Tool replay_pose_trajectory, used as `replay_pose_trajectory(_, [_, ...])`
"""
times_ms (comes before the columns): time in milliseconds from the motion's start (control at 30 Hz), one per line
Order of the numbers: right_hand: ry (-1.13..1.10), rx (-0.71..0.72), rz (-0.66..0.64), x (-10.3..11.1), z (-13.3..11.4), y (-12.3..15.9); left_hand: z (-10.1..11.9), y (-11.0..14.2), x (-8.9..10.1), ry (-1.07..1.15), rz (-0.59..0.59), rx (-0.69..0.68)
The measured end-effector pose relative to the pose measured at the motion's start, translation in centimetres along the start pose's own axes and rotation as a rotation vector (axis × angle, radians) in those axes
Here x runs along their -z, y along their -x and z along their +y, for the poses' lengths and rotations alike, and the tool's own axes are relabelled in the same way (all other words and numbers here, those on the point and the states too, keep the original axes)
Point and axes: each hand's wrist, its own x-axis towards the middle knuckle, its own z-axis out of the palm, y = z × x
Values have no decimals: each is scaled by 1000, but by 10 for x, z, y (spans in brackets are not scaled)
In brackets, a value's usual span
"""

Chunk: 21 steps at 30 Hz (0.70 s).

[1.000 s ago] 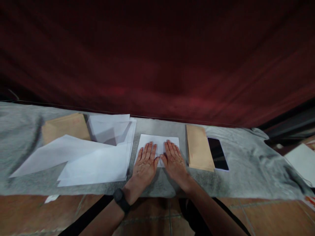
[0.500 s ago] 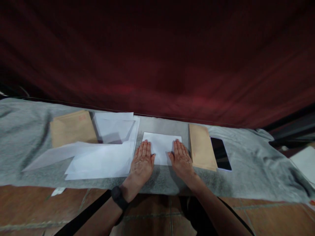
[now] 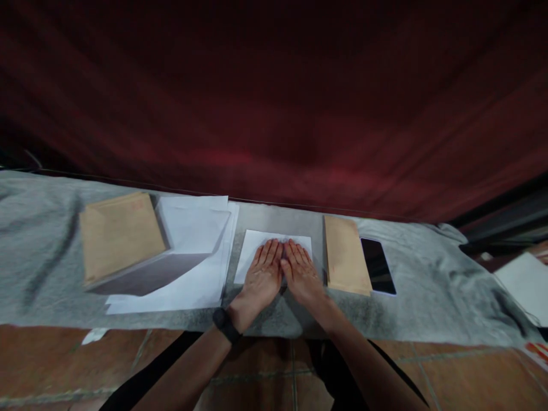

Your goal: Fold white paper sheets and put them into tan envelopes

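Observation:
A white sheet of paper (image 3: 245,260), seemingly folded, lies on the grey cloth in front of me. My left hand (image 3: 263,274) rests flat on its middle, fingers stretched forward. Beside it my right hand (image 3: 301,273) also lies flat on the paper, palm down, the two hands touching or almost so near the thumbs. Both hands cover much of the paper's centre and near edge. To the right of my right hand is a small stack of brown envelopes (image 3: 346,254). Larger white sheets (image 3: 192,285) lie to the left of my left hand, one of them curled up.
More brown envelopes (image 3: 122,231) lie at the left, by the curled sheet. A dark-screened phone (image 3: 378,265) sits against the right envelopes. The grey cloth (image 3: 428,285) ends in front at a tiled floor (image 3: 252,388). A dark red curtain (image 3: 274,114) hangs behind.
My hands have slid inward from the paper's two sides to its middle. The curled white sheet at the left has shifted, its loose end now folded back toward the brown envelopes.

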Motion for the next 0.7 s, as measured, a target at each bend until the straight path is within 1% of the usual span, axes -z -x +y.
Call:
replay_pose_trajectory(100, [-57,-12,-44,0,-2,-8,3,-11,-1,-25,-81,13])
replay_pose_trajectory(200, [-99,-32,-62,1,1,-15,3,-18,0,-46,-93,25])
replay_pose_trajectory(367, [-71,-35,-51,-1,7,-21,-4,-26,-1,-57,-56,60])
replay_pose_trajectory(533, [14,-36,5,-8,11,-22,-7,-27,-4,-57,9,69])
replay_pose_trajectory(700, [132,-88,84,-12,18,-20,-6,-26,-5,-68,44,133])
